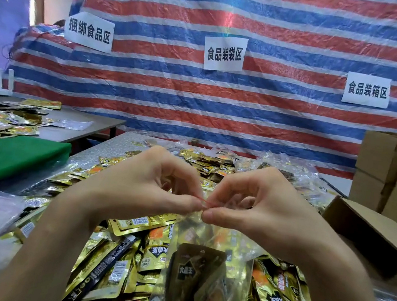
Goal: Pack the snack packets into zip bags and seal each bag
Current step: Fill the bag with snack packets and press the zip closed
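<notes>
Zip bag [199,267], centre frame, is hanging with packets inside. Left hand [139,188] and right hand [268,213] are pinching its red-lined mouth, each grip closing on the seal, so sealing looks unfinished. Loose snack packets [106,266] are covering the counter [112,147] below; many are awaiting bagging.

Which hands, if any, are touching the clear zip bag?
Touching, both: head view shows left hand and right hand pinching the zip bag at its red-lined top.
</notes>
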Motion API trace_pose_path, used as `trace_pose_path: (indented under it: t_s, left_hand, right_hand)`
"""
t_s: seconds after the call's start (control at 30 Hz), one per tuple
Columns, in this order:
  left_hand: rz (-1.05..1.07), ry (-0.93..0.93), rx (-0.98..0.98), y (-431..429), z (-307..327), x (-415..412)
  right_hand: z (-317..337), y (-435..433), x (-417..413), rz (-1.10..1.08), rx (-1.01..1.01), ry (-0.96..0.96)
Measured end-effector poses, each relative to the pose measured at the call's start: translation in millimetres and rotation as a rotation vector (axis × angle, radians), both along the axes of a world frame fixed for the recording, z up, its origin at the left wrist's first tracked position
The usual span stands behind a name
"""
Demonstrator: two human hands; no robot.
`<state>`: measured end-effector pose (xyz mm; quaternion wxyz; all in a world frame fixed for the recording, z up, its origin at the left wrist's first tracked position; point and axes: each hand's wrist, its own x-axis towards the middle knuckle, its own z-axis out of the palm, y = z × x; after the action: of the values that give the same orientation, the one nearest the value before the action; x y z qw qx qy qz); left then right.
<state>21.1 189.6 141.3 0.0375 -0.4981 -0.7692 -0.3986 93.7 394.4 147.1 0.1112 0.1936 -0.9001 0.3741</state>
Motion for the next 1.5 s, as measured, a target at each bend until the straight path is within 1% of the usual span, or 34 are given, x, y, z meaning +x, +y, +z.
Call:
trace_pose_path:
  t_s: [0.43,0.77,0.97,1.37,1.5]
  left_hand:
    - [-0.008,-0.025,-0.018,-2.8,2.8,1.6]
    - [-0.019,0.003,-0.036,-4.2,1.0,-0.1]
    - [0.012,0.029,0.008,-2.3,-0.1,-0.2]
    - [-0.019,-0.064,-0.007,-4.3,1.9,2.6]
    - [-0.019,-0.063,-0.003,-4.3,1.8,2.4]
  right_hand:
    - [-0.1,0.4,-0.6,0.039,-0.019,-0.033]
    - [-2.2,-0.4,-2.5,0.025,0.028,0.004]
    - [-3.9,1.3,-4.0,0.033,0.037,0.029]
    - [-3.7,4.3,-2.9,0.076,0.025,-0.014]
    - [-4.1,3.3,-3.1,0.089,0.002,-0.026]
